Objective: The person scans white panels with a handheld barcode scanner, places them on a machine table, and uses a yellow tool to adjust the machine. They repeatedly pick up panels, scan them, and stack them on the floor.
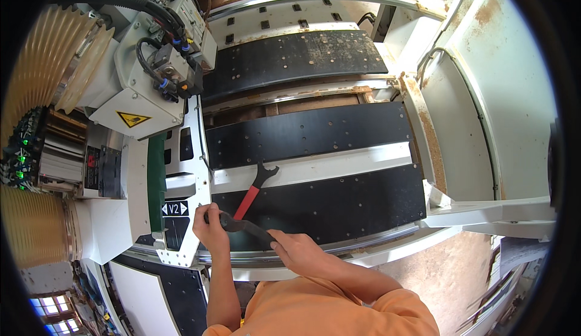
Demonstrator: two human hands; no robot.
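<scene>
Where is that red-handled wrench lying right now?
In the head view, the red-handled wrench lies left of centre on the black machine bed, its forked head on a white strip, just above the left hand.

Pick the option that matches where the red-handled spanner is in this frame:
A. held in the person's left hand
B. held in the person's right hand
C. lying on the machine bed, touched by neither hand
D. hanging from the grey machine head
C: the red-handled spanner lies on the black machine bed with no hand on it, while the left hand and right hand both grip a separate black wrench.
</scene>
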